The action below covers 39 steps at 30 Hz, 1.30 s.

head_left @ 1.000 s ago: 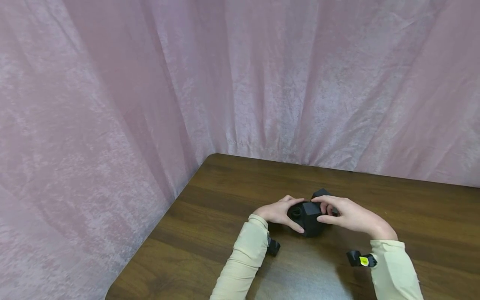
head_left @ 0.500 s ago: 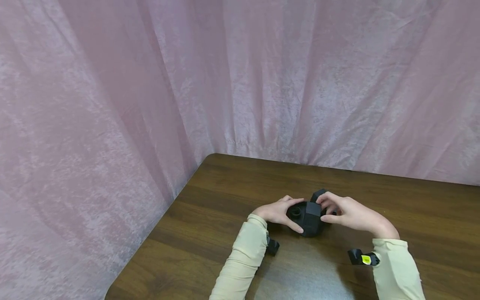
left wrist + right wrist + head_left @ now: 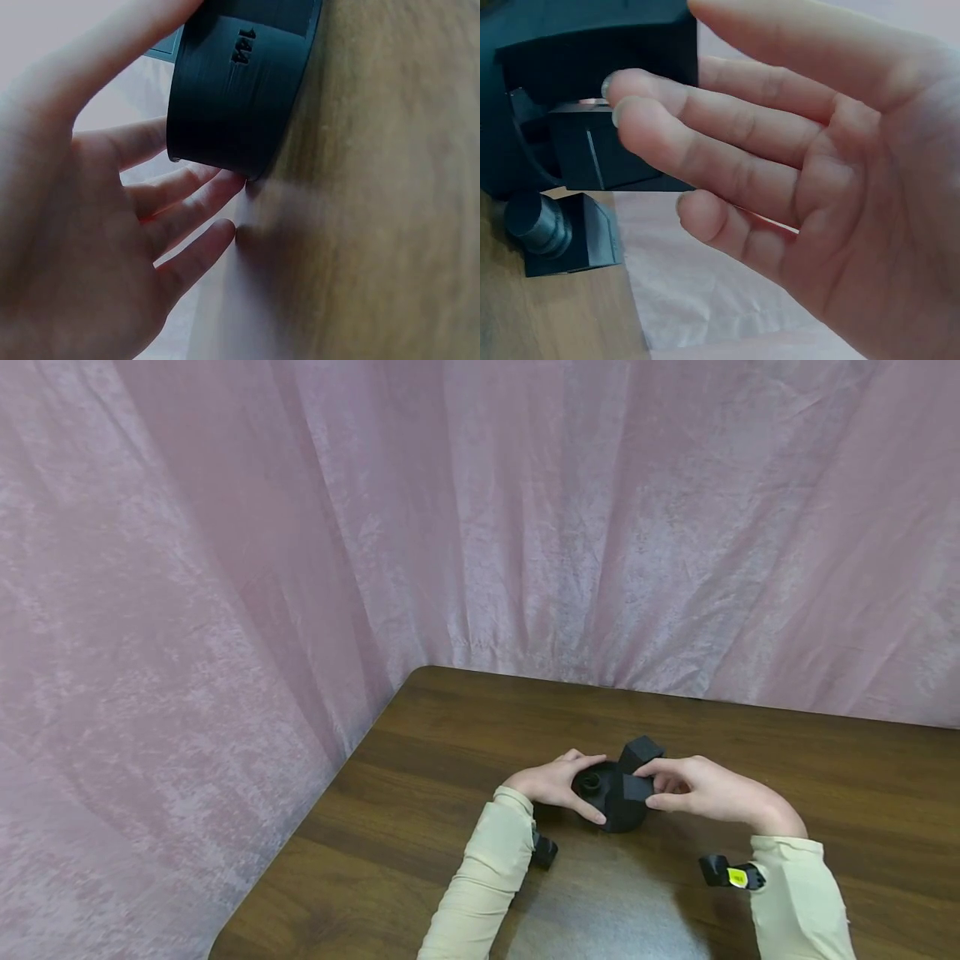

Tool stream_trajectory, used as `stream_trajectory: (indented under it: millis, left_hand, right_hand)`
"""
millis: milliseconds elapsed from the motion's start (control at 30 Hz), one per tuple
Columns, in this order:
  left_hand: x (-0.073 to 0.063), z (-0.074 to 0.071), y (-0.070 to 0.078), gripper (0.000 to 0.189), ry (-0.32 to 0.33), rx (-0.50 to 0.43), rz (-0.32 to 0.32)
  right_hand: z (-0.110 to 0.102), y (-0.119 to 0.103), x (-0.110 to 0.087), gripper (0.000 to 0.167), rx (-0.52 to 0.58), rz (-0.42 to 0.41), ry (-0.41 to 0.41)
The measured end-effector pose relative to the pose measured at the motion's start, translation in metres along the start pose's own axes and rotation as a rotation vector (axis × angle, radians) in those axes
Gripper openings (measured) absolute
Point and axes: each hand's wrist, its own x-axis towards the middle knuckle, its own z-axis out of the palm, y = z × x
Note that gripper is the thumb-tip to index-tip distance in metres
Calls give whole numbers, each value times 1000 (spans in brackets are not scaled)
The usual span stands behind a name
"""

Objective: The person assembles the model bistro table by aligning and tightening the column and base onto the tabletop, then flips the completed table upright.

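Observation:
A round black base (image 3: 624, 818) with a small raised ring (image 3: 590, 783) on its top sits on the table in the head view. My left hand (image 3: 551, 783) holds it from the left, thumb in front and fingers behind. Raised figures "144" mark its side wall (image 3: 232, 105) in the left wrist view. Between right thumb and forefinger, my right hand (image 3: 708, 789) pinches a black block (image 3: 637, 787) that juts from the base's right side. Another black block (image 3: 641, 752) sticks out at the back right. The right hand's other fingers (image 3: 667, 139) are loosely bent.
A small black piece with a round knob (image 3: 577, 232) lies on the wooden table (image 3: 450, 727) below the base in the right wrist view. Pink curtains (image 3: 525, 527) hang behind the table. A small black camera (image 3: 543, 852) is worn on the left wrist.
My right hand has moved slightly right, and the pinched block has shifted right across the base. More of the back block shows now. The left hand and base have stayed nearly still.

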Motion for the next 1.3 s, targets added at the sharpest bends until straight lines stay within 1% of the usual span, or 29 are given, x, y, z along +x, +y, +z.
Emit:
stream_trajectory:
  millis: [167, 333, 433, 533, 600, 667, 733, 800, 867, 933, 1067, 1200, 1300]
  left_hand:
    - [1, 1, -1, 98, 1, -9, 4]
    - [2, 0, -1, 98, 6, -16, 10]
    - [2, 0, 0, 98, 11, -17, 10]
    - [1, -1, 1, 98, 11, -16, 5]
    - [1, -1, 1, 98, 7, -13, 3]
    - [0, -1, 2, 97, 4, -14, 3]
    - [0, -1, 2, 97, 1, -11, -1]
    - [0, -1, 3, 97, -2, -11, -6]
    - [0, 0, 3, 97, -6, -15, -14]
    - [-1, 0, 3, 98, -9, -18, -20]
    - [-1, -1, 4, 99, -3, -29, -27]
    - [-1, -2, 6, 99, 0, -36, -35]
    - [-2, -3, 6, 100, -3, -31, -39]
  right_hand:
    - [-1, 0, -1, 48, 42, 8, -22]
    - [1, 0, 0, 42, 45, 3, -9]
    - [1, -1, 0, 31, 52, -1, -2]
    - [1, -1, 0, 21, 55, -35, -4]
    - [2, -2, 1, 19, 41, -67, 9]
    - [2, -2, 1, 17, 25, -80, 35]
    - [1, -2, 1, 19, 11, -88, 61]
    - [1, -3, 1, 29, 22, -96, 69]
    - [2, -3, 1, 40, 40, -116, 57]
    - [2, -3, 2, 45, 52, -141, 42]
    - [2, -5, 2, 43, 37, -162, 5]
    - [1, -7, 2, 41, 30, -147, -34]
    - [2, -10, 2, 40, 32, -118, -47]
